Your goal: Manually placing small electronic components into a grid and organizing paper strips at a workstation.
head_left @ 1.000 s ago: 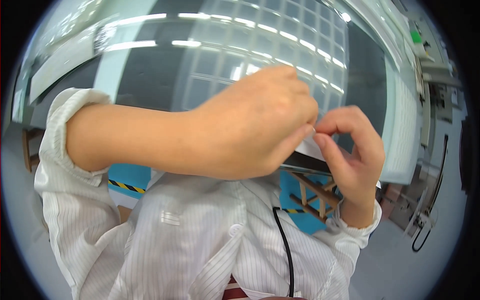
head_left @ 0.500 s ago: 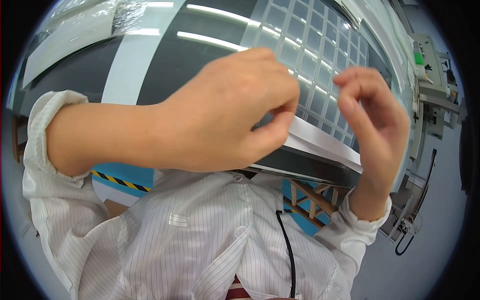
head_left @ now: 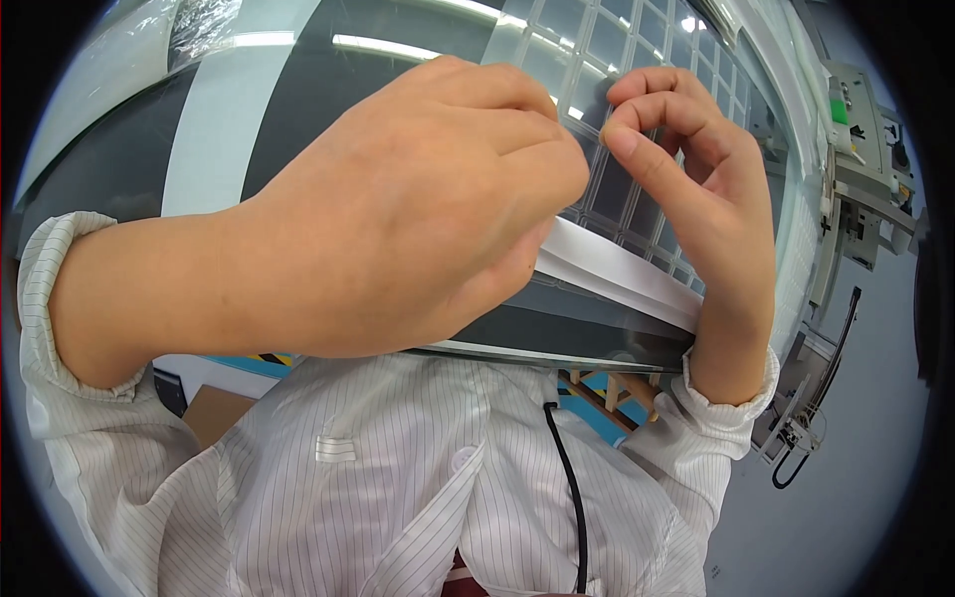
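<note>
My left hand [head_left: 448, 189] is curled closed above the table, its back toward me. Its fingertips are hidden, so I cannot make out what they hold. Just to its right, my right hand [head_left: 701, 174] has thumb and forefinger pinched together, the other fingers bent. Anything in that pinch is too small to tell. A small gap separates the two hands. Beneath and beyond them lies a clear plastic tray [head_left: 609, 45] divided into several rectangular compartments. A folded white paper strip [head_left: 622, 267] runs along the tray's near side, partly covered by my left hand.
The dark glossy tabletop [head_left: 567, 323] ends close to my body, with a pale band [head_left: 214, 129] across its left part. Crumpled clear film [head_left: 204, 25] lies at the far left. Grey equipment [head_left: 865, 229] stands to the right, and a wooden frame [head_left: 622, 388] shows below the table edge.
Both hands have risen a little. My right hand has moved left, nearer my left hand, and its thumb and forefinger have come together. The view has shifted slightly.
</note>
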The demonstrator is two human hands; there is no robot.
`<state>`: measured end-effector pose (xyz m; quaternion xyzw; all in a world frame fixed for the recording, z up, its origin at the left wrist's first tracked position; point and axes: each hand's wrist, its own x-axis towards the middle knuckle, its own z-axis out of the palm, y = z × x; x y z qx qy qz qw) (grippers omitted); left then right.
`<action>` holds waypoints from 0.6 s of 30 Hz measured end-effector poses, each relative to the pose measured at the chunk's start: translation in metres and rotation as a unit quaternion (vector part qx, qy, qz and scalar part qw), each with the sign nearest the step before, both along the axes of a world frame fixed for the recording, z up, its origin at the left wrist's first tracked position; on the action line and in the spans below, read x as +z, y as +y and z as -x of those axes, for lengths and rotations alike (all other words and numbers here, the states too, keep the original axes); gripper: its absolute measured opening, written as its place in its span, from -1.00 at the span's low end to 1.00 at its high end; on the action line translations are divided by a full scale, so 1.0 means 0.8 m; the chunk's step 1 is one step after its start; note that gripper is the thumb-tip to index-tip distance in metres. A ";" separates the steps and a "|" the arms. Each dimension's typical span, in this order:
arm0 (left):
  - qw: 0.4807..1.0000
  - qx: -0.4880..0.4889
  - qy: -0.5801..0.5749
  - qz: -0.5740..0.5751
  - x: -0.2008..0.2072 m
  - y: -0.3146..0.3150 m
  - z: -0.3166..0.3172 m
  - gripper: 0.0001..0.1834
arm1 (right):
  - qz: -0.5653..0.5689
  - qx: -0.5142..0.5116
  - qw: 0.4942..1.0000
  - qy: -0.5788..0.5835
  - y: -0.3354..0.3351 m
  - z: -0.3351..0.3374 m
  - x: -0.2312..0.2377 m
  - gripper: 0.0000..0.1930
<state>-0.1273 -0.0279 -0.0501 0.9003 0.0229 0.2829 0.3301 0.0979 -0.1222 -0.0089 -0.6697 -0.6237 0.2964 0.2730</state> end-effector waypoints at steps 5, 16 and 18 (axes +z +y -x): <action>1.000 0.006 0.015 0.003 0.007 -0.003 -0.005 -0.87 | -0.007 -0.018 1.000 0.016 -0.002 -0.001 0.001 -0.90; 1.000 0.007 0.029 -0.007 0.013 -0.001 -0.011 -0.89 | -0.059 0.010 0.995 -0.075 -0.002 -0.004 0.000 -0.90; 1.000 -0.003 0.008 -0.003 0.011 -0.001 -0.011 -0.89 | -0.050 0.002 0.997 -0.053 -0.002 0.000 0.003 -0.85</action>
